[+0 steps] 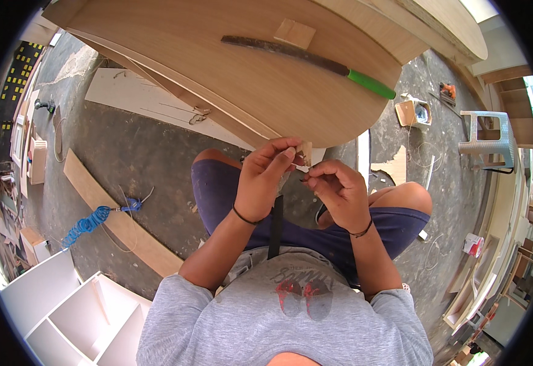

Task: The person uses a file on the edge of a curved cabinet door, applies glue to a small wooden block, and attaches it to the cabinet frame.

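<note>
One tan piece (pixel 305 154) sat clamped in left fingers (pixel 280 146); right fingers (pixel 330 169) were together, contents unclear; twisting risked breakage.

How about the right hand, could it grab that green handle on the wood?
Probably yes, with a forward stretch: the green handle lies on the wooden panel, and nothing visible covers it. The right hand seems to be pinching something too small to make out, so it may need freeing first.

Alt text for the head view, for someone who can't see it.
A person's left hand pinches a small tan piece, the right hand close beside it, over navy shorts; ahead, a curved wooden panel bears a green-handled tool.
</note>
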Tool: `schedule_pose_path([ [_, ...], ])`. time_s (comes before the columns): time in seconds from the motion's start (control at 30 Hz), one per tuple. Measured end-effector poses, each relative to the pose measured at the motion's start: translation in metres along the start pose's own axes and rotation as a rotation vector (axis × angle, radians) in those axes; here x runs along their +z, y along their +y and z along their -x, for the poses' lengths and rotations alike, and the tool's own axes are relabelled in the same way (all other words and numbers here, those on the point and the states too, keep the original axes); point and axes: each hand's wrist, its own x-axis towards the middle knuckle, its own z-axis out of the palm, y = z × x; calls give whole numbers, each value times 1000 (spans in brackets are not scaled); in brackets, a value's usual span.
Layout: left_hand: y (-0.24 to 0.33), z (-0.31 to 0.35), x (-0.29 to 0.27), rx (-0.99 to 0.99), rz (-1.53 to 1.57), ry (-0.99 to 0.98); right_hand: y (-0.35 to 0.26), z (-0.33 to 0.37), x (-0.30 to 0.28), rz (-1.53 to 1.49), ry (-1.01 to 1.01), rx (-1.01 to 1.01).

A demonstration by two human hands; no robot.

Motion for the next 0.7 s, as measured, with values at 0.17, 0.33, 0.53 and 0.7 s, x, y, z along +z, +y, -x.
schedule_pose_path([
  [0.17,2,0,3,124,-152,3,3,0,2,-20,66,35],
  [0.33,7,-4,-3,186,-219,76,5,-4,-3,35,59,35],
  [0.53,26,-29,-26,289,-168,128,-8,-21,-9,2,27,87],
  [0.7,48,-42,-43,387,-105,189,-2,-31,-6,-95,30,90],
])
